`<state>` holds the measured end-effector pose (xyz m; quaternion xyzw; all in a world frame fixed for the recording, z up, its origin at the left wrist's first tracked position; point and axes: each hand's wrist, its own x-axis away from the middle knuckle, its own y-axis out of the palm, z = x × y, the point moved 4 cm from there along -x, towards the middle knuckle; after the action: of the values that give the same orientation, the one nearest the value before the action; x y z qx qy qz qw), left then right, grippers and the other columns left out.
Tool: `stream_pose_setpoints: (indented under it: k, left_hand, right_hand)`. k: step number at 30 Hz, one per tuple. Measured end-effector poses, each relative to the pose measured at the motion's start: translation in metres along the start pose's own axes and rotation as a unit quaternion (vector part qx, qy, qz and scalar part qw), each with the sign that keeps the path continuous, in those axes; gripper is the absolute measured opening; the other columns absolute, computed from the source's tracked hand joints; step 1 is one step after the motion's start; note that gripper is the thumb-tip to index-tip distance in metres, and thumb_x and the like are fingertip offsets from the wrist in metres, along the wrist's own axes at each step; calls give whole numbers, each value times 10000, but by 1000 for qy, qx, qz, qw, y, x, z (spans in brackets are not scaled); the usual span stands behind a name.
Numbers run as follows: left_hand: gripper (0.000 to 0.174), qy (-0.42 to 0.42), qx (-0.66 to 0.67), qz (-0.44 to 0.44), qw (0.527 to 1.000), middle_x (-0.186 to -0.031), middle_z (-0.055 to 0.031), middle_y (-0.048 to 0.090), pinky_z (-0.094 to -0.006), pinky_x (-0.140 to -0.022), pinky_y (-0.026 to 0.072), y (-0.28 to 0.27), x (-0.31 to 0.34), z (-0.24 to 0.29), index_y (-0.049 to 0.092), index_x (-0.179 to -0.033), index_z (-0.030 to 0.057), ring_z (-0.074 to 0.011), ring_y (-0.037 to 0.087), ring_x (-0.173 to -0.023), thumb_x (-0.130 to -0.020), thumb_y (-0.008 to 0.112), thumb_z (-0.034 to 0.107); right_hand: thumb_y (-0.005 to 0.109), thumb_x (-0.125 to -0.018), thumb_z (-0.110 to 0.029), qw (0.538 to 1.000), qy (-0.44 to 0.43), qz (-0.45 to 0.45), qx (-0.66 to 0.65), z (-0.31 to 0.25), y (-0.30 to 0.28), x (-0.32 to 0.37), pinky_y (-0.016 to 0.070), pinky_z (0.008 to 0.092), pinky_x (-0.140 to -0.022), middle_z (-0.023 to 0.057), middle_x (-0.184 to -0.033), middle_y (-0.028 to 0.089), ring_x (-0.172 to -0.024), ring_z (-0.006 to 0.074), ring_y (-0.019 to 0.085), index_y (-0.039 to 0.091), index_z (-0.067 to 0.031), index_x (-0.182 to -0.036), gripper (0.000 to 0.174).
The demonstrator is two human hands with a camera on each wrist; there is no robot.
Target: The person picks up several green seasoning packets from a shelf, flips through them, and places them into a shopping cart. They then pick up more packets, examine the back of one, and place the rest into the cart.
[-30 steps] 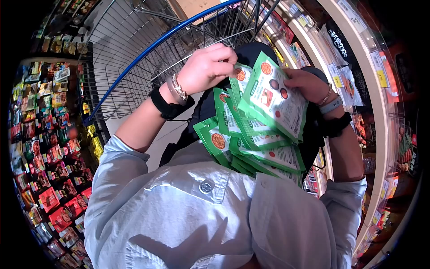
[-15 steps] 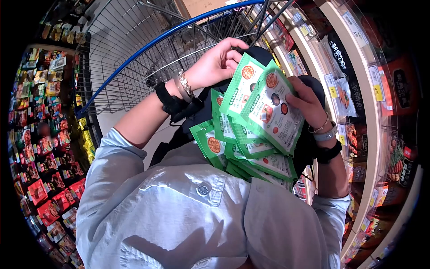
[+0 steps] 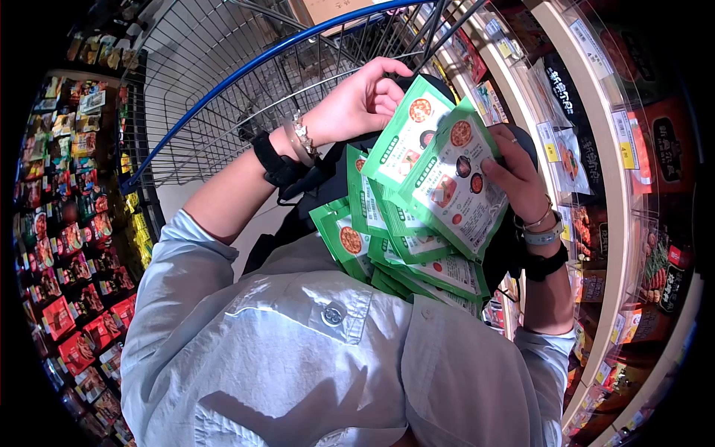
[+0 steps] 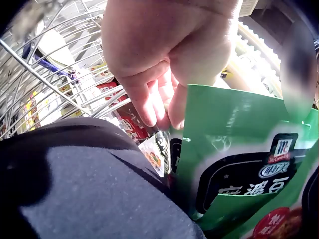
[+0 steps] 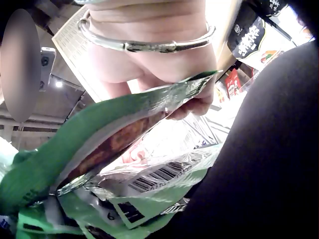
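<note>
My left hand pinches the upper corner of a green-and-white seasoning packet, thumb and fingertips right at its edge. My right hand grips another such packet by its right side, thumb across the printed face. This packet overlaps the first one. Beneath them, a fanned pile of the same packets lies on the lap. In the left wrist view a green packet front with a black label stands beside the left fingers. The right wrist view shows a packet edge-on below the right hand.
A wire shopping cart with a blue handle stands ahead, a cardboard box beyond it. Shelves with price tags run close along the right. Racks of colourful packaged goods fill the left. Dark-clothed knees are under the hands.
The left hand has drawn its packet up and left, so more of its face shows. The right hand's packet has tilted and moved slightly down. The view has shifted a little.
</note>
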<state>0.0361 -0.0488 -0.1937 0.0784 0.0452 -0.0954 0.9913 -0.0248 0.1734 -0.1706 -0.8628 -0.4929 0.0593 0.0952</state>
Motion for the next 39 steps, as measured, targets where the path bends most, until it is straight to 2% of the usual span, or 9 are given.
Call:
stream_pose_setpoints:
  k: [6,8,12,17,20,27,32,35,39]
  left_hand:
    - [348,24,-22,-4,999,-869,-22,559,-204,-763,463,2,0,0,432,-1034,24,-76,556,-807,-736,556,-106]
    - [155,51,-156,-23,986,-854,-13,573,-207,-743,457,1,0,3,540,-851,18,-80,557,-796,-728,570,-73]
    - [101,111,-323,-45,939,-883,-21,591,-230,-697,449,4,0,22,578,-623,38,-122,570,-775,-712,598,-7]
    - [135,128,-218,-29,967,-1036,-101,565,-240,-708,457,-3,-1,16,553,-617,33,-128,556,-842,-729,568,-41]
    - [196,106,-117,0,987,-1168,-147,507,-192,-702,441,-8,-3,12,481,-602,49,-111,548,-857,-760,523,-58]
    - [156,80,41,-19,996,-1096,-113,557,-178,-672,434,-12,-8,7,505,-649,35,-56,527,-795,-770,529,-60]
    - [140,67,59,-70,994,-1059,-85,568,-182,-678,437,-1,-15,26,503,-665,38,-53,527,-780,-780,555,-25]
    - [137,91,17,-95,991,-1000,-47,579,-178,-678,436,5,-17,34,502,-673,44,-46,524,-763,-779,577,0]
    - [184,40,-7,-102,994,-987,-41,538,-177,-650,418,9,-11,39,434,-677,75,-34,464,-736,-779,568,-1]
  right_hand:
    - [525,-798,-116,993,60,7,-100,3,-4,4,383,236,-786,56,-975,521,-899,127,489,520,47,-1014,271]
    - [536,-802,-111,983,114,-19,-143,18,-13,8,431,233,-747,48,-952,591,-838,117,552,513,21,-1076,305]
    - [552,-796,-106,968,85,5,-235,27,-35,16,422,267,-814,81,-1030,561,-915,138,541,436,26,-1151,397]
    - [566,-783,-142,959,9,98,-265,7,-40,14,364,299,-901,111,-1203,448,-1034,164,488,153,14,-1312,689]
    - [577,-777,-172,956,14,87,-279,19,-47,17,360,291,-903,104,-1173,475,-1033,160,489,216,29,-1297,664]
    - [604,-769,-263,970,109,-48,-210,22,-52,3,361,266,-899,96,-1132,514,-1028,149,487,400,39,-1195,560]
    - [622,-747,-232,991,15,-107,-80,-2,-35,-31,393,244,-853,52,-1106,532,-990,136,504,426,14,-1191,544]
    - [609,-759,-184,977,101,-153,-111,4,-36,-36,391,246,-849,42,-1076,538,-979,117,498,432,13,-1182,498]
    - [595,-776,-160,979,86,-129,-134,11,-36,-34,402,249,-836,40,-1058,542,-961,105,503,444,9,-1154,441]
